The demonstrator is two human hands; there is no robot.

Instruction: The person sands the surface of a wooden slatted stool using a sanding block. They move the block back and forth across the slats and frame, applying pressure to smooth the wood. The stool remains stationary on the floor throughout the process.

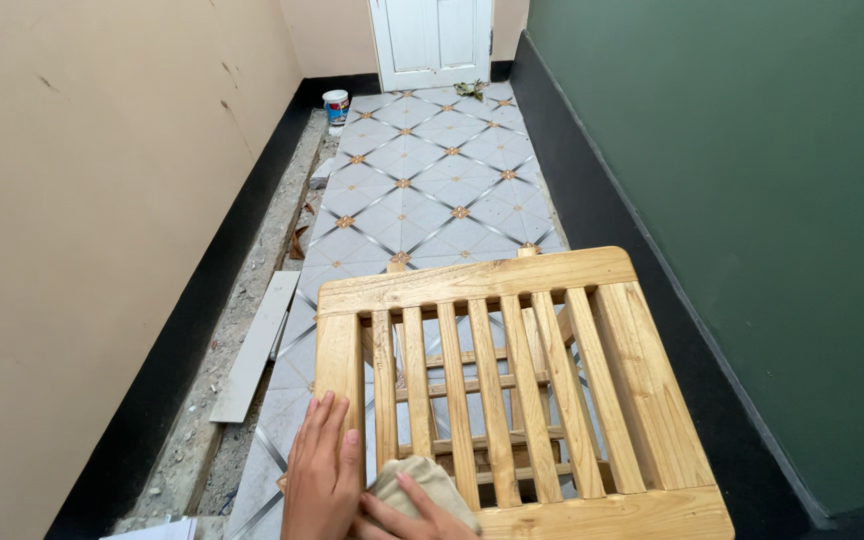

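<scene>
Two hands down at the bottom edge of the shot. The left hand point(324, 478) lies flat and spread, fingers together-ish and pointing up, palm pressed on the left side rail of a wooden slatted rack point(512, 390). The right hand point(414, 512) comes in just beside it, fingers curled down over a folded beige cloth point(422, 485), pressing it onto the slats near the front left corner. The two hands are nearly touching.

The rack is pale varnished wood with upright slats and wide frame boards all round; through the gaps you can see lower rungs and the floor. Its far rail runs at a slight tilt and its right edge sits close to the black skirting of the green wall point(752, 200), so it's pretty tight on that side.

Beyond it the patterned tile floor point(432, 170) runs open all the way to a white door point(432, 40). Along the left, a rough gravelly strip holds a loose grey tile plank point(255, 345) under the beige wall point(82, 220), and a small paint tub point(336, 106) sits near the far corner.
</scene>
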